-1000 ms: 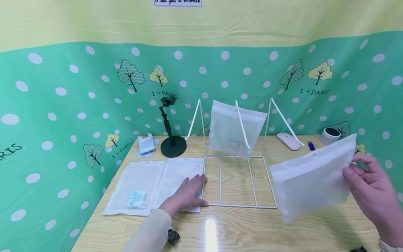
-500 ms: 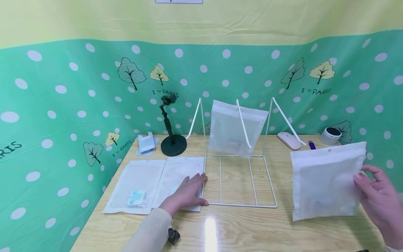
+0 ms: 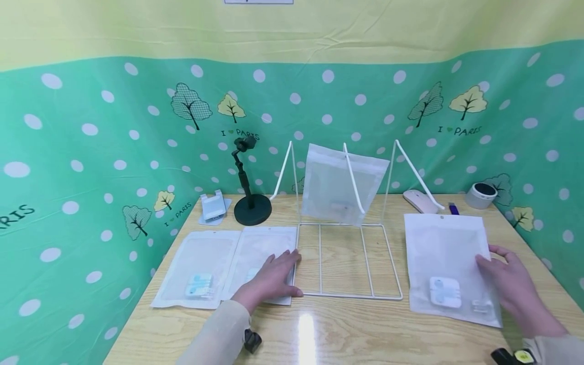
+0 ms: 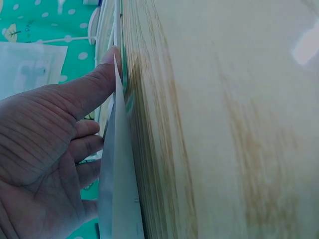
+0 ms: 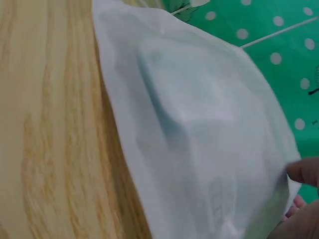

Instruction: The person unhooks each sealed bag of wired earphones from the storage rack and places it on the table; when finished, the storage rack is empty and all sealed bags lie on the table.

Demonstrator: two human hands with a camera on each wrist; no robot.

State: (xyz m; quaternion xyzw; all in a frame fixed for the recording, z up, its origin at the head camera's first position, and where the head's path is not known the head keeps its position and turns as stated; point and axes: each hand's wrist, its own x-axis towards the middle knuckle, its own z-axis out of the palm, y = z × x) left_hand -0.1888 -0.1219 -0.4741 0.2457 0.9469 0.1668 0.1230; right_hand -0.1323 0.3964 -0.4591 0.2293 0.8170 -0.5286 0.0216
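Observation:
My right hand point(image 3: 513, 284) pinches the right edge of a white translucent zip pouch point(image 3: 442, 248) by the thumb and fingers. A square white item point(image 3: 445, 292) and a small clear piece point(image 3: 481, 306) show inside it, low down. In the right wrist view, the pouch point(image 5: 199, 114) slants over the wood with the thumb at its edge. My left hand point(image 3: 269, 281), fingers spread, rests over a second pouch point(image 3: 269, 241) and reaches the left side of a white wire rack point(image 3: 347, 296). Another pouch point(image 3: 196, 253), holding a pale blue-white item, lies to its left.
A similar pouch point(image 3: 339, 185) hangs on the rack's middle hook. Behind stand a black stand point(image 3: 252, 210) and a pale blue holder point(image 3: 213, 208). At the back right are a mouse point(image 3: 420, 201), a purple stick point(image 3: 453, 209) and a white round device point(image 3: 480, 196).
The right hand has swung the pouch from a raised, tilted position down to the table right of the rack, turning its item side into view. The left hand stays where it was.

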